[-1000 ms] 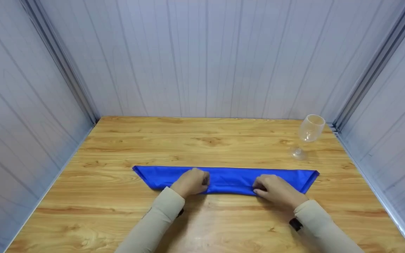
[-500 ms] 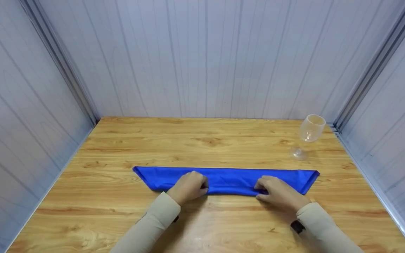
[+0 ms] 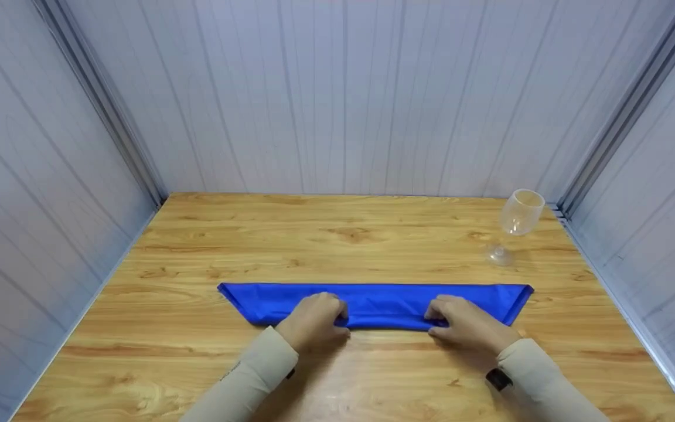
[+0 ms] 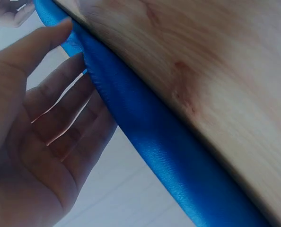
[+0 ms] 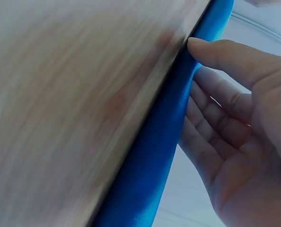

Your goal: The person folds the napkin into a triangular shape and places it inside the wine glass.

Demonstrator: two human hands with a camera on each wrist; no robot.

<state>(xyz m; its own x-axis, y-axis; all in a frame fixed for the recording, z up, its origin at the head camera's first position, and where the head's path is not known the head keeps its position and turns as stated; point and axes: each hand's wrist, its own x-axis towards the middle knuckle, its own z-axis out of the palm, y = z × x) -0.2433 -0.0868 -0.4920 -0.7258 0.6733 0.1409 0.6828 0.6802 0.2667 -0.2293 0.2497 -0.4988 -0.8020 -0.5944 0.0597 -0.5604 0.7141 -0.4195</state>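
Observation:
A shiny blue cloth (image 3: 390,299) lies across the wooden table as a long folded band with slanted ends. Its near edge is a rounded fold, seen close up as a blue roll (image 4: 145,127) in the left wrist view. My left hand (image 3: 314,319) pinches this edge left of centre, thumb on the near side and fingers reaching over the top. To the right, my right hand (image 3: 469,323) holds the same edge likewise; its thumb tip (image 5: 197,45) is against the fold in the right wrist view. Part of the cloth is hidden under both hands.
A clear wine glass (image 3: 522,214) stands upright at the back right of the wooden table (image 3: 314,240), beyond the cloth's right end. Pale panel walls (image 3: 343,99) enclose the table at the back and both sides.
The cloth has shifted slightly toward me, more at its left end. My left hand has come a little nearer with its thumb lower; the right hand has shifted only slightly.

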